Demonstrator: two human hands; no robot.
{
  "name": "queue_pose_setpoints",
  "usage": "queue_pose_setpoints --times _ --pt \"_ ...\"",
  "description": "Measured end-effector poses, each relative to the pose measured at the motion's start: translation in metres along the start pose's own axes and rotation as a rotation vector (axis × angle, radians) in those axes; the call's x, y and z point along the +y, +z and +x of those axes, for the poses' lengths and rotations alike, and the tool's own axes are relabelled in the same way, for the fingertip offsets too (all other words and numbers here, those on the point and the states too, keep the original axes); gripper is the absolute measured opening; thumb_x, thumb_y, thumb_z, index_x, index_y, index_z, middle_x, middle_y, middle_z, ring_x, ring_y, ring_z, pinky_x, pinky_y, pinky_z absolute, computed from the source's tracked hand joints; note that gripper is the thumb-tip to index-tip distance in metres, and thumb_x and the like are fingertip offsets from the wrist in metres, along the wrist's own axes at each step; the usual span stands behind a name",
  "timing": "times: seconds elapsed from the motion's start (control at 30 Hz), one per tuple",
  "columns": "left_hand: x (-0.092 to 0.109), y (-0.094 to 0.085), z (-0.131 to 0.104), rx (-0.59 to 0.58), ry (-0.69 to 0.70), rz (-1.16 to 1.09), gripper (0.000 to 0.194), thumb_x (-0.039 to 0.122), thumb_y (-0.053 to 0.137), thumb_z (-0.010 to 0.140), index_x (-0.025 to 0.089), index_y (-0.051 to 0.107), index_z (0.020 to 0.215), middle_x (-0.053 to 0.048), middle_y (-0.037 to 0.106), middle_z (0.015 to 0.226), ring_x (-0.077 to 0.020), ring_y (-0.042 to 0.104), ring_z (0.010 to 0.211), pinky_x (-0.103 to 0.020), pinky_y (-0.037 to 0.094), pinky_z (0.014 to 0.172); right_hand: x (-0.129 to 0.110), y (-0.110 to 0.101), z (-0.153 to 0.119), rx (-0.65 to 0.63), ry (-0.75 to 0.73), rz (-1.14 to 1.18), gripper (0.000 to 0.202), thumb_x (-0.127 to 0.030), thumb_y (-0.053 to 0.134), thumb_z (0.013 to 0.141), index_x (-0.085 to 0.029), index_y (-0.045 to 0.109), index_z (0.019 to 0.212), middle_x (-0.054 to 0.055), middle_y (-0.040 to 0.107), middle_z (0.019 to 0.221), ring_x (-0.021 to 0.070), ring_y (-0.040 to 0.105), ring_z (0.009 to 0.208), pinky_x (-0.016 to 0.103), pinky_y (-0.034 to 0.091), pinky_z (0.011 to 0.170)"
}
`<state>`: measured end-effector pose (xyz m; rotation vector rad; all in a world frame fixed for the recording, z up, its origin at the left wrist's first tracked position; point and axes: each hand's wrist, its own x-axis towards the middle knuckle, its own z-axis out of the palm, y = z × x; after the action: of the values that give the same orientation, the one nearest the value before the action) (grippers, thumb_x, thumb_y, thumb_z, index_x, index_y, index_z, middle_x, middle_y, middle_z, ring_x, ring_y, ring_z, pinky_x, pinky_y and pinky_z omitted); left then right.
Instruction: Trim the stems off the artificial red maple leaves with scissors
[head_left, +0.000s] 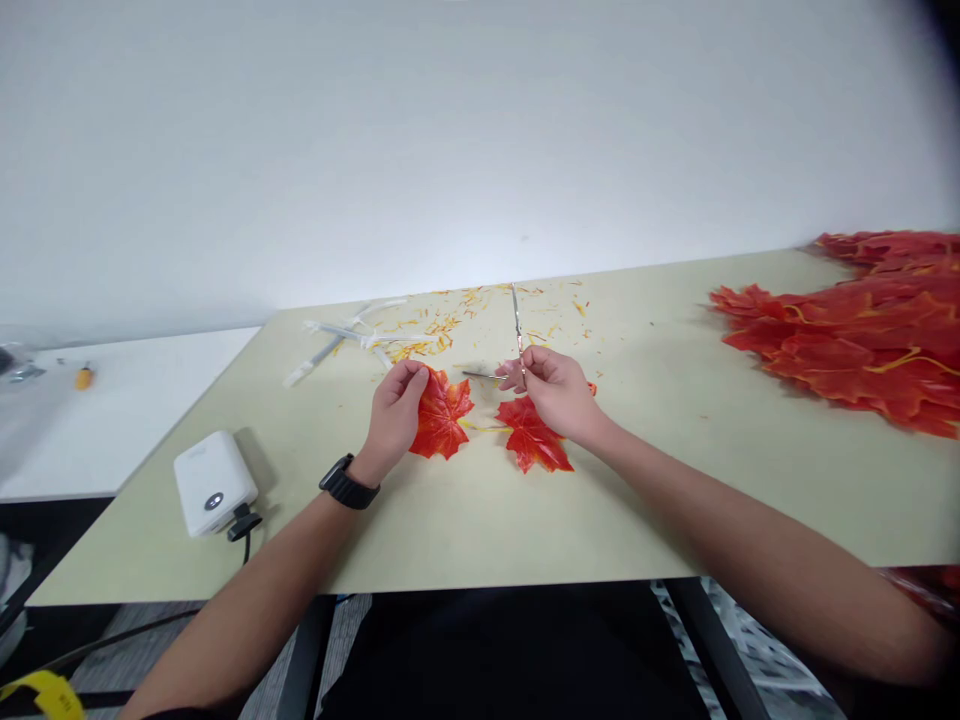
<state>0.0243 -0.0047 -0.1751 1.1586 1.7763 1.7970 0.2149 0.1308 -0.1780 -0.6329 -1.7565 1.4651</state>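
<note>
My left hand (397, 405), wearing a black watch (349, 482), pinches the edge of an artificial red maple leaf (444, 415) between thumb and fingers. A yellow stem (486, 429) links that leaf to a second red maple leaf (534, 438), which lies below my right hand (553, 388). My right hand is closed around a slim silver metal tool (517, 325) pointing up and away from me; its exact kind is unclear. Just left of these fingers, a thin dark pointed piece (481, 375) shows, its other end hidden behind the hand.
Yellow and orange scraps (435, 338) litter the back of the table (480, 545). Clear plastic strips (337, 340) lie at back left. At left stands a white box-shaped device (214, 482) with a plugged-in cable. A large heap of red leaves (862, 340) covers the right side.
</note>
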Motion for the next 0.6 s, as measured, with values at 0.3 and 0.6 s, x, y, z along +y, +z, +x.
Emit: queue_pose_setpoints --times 0.3,0.6 --pt "0.0008 -0.0008 0.0022 -0.017 -0.004 -0.018 0.018 0.036 0.067 0.091 0.020 0.067 0.081 -0.001 0.065 0.078 -0.0144 0.057 0.073 -0.026 0.045 0.071 -0.0030 0.0002 -0.0002 0.012 0.003 -0.014 0.041 -0.055 0.071 0.086 -0.021 0.050 0.076 0.005 0.076 0.095 0.0189 0.073 0.084 0.034 0.054 0.079" --pt "-0.0056 -0.0030 0.0036 0.021 0.084 0.120 0.014 0.036 0.074 0.085 0.024 0.081 0.083 -0.006 0.076 0.095 -0.0224 0.065 0.095 -0.036 0.048 0.092 -0.0073 -0.0029 0.0007 0.025 0.008 -0.009 0.053 -0.069 0.068 0.085 -0.021 0.049 0.074 0.006 0.075 0.099 0.0200 0.073 0.086 0.033 0.054 0.079"
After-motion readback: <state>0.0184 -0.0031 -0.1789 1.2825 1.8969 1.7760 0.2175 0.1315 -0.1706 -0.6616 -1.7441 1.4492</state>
